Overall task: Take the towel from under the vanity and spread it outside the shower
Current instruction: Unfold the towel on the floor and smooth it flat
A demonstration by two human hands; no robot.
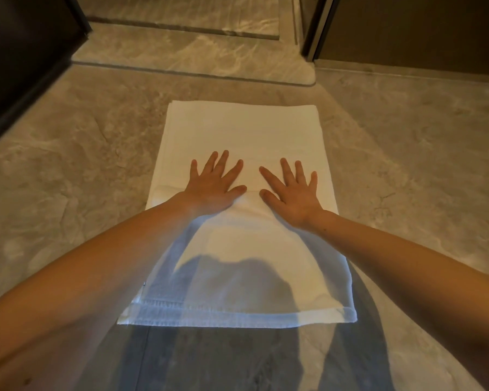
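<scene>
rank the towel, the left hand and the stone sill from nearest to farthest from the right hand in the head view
1. towel: directly under the right hand, which presses flat on it.
2. left hand: beside it, flat on the same towel, with a gap between the thumbs.
3. stone sill: ahead, beyond the towel's far edge.

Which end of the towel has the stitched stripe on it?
The towel's near end, closest to the person: a stitched hem band runs across it. The far end looks plain.
</scene>
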